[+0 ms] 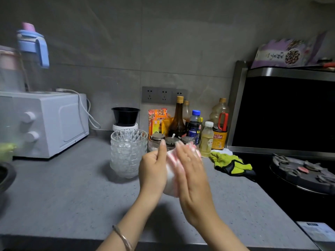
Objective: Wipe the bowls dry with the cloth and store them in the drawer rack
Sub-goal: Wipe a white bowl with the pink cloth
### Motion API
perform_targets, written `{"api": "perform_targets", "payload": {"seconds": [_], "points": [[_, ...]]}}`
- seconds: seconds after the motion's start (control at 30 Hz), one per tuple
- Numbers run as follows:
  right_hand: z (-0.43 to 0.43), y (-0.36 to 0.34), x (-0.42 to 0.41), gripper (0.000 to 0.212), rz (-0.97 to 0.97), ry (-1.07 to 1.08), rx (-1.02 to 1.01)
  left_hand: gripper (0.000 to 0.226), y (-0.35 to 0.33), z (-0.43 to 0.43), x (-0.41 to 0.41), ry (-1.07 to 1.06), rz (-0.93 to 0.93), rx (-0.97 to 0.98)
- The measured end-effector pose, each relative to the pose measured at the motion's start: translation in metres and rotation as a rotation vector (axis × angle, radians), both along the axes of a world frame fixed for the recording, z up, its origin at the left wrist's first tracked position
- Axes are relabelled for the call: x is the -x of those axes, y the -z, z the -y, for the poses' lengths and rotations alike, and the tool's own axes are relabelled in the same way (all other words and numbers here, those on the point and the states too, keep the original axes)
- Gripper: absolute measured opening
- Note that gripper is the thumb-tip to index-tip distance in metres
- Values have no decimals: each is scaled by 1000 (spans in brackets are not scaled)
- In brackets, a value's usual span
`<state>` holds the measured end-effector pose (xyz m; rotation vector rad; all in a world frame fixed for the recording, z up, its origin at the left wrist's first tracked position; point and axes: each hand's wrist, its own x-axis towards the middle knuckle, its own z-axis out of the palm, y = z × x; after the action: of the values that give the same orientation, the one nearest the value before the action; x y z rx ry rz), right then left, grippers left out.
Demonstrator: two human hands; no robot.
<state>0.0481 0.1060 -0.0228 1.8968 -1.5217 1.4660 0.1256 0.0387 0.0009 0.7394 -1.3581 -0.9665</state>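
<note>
A: Hands, head view: left hand (153, 164) curled around a cloth (171, 176)-wrapped bundle, right hand (188, 163) flat and fingers extended, pressed against its other side. Both held up above the counter (72, 196).

B: Bowl inside?

A: Likely 1, but cloth hides it, can't confirm. Left looks like the anchor so right can rub.

B: Rest of the bowls?

A: Stack of glass bowls (128, 153) just left of the hands, within reach for the next pick. Drawer rack not in view.

B: Risk?

A: Wet glass, could slip.
</note>
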Motion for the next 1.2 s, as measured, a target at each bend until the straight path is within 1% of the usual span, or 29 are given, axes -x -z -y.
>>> {"api": "perform_targets", "payload": {"seconds": [0.03, 0.07, 0.1, 0.13, 0.23, 0.3, 0.37, 0.43, 0.5, 0.57, 0.6, 0.7, 0.73, 0.77, 0.83, 0.87, 0.9, 0.93, 0.97, 1.0, 1.07, 1.1, 1.17, 1.2], "points": [[4, -2, 2, 42, -68, 73, 20, 54, 2, -1, 2, 10, 28, 18], [8, -7, 5, 43, -60, 101, 20, 53, 4, -2, 3, 20, 33, 6], [9, -13, 7, 43, 8, 80, -9, 53, 5, -3, 3, 24, 19, -26], [10, -19, 9, 42, 117, 18, -51, 53, 5, -4, 3, 27, -1, -64], [12, -32, 17, 36, 501, -207, -215, 49, 1, -2, -2, 64, -61, -178], [12, -35, 22, 36, 691, -256, -302, 46, -1, -4, -5, 108, -110, -226], [12, -36, 26, 45, 808, -233, -393, 43, 1, -4, -7, 165, -149, -267], [12, -36, 30, 58, 853, -207, -439, 43, 2, -1, -10, 227, -101, -297], [16, -36, 34, 62, 833, -161, -439, 47, 2, 5, -12, 241, 66, -278], [18, -38, 35, 55, 793, -125, -429, 55, 1, 9, -15, 194, 252, -193], [20, -39, 35, 54, 746, -112, -413, 58, 0, 10, -16, 172, 299, -127], [23, -40, 29, 63, 490, -70, -350, 63, 0, 11, -16, 107, 383, 98], [24, -39, 27, 64, 422, -56, -334, 63, 0, 10, -14, 83, 408, 146], [24, -37, 25, 64, 391, -53, -319, 61, 1, 10, -12, 64, 404, 165], [23, -34, 20, 63, 433, -99, -263, 59, 3, 11, -10, 39, 328, 148], [22, -31, 18, 61, 493, -143, -220, 56, 3, 11, -10, 40, 266, 103], [20, -29, 16, 53, 568, -200, -177, 54, 3, 11, -11, 53, 190, 35], [19, -25, 14, 41, 636, -260, -145, 52, 2, 11, -12, 71, 108, -46], [18, -19, 11, 34, 677, -306, -134, 50, 1, 11, -13, 79, 31, -126], [17, -13, 9, 36, 673, -338, -125, 48, -1, 12, -13, 70, -29, -182], [14, -1, 3, 48, 556, -347, -104, 45, -3, 15, -14, 14, -95, -215], [12, 2, -2, 51, 449, -318, -92, 45, -4, 16, -14, -17, -99, -203], [13, 5, -7, 48, 157, -186, -28, 51, -3, 18, -15, -79, -39, -140], [15, 5, -6, 46, 45, -111, 6, 54, -3, 18, -14, -93, 8, -108]]}}
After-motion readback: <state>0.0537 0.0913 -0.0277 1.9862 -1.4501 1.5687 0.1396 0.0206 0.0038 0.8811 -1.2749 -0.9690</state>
